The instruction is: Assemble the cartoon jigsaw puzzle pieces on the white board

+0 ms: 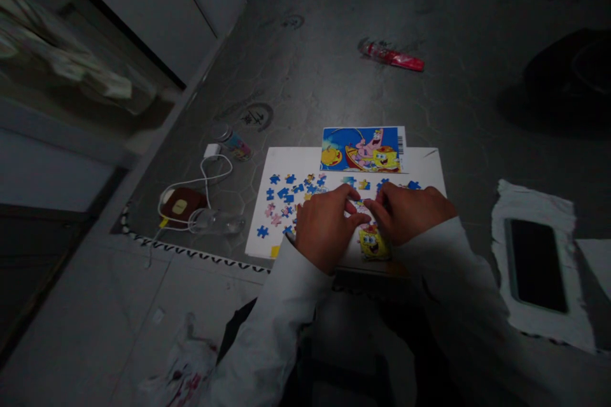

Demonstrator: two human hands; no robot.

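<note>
Over a white board (296, 159), my left hand (324, 226) and my right hand (413, 210) meet with fingertips almost touching. Each is closed in a pinch on a small jigsaw piece, mostly hidden by the fingers. Just below them lies a joined part of the jigsaw puzzle (373, 243), showing a yellow cartoon face. Loose blue, pink and yellow jigsaw pieces (284, 193) are scattered left of my left hand, and several more lie beyond the fingers. A picture card (363, 149) with cartoon figures on blue rests at the board's far edge.
Left of the board are a clear bottle (219, 222), a brown box (182, 206) with a white cable, and a colourful jar (236, 143). A red packet (394, 57) lies farther back. At right, a phone (538, 265) rests on a white cloth. A dark object (573, 70) stands far right.
</note>
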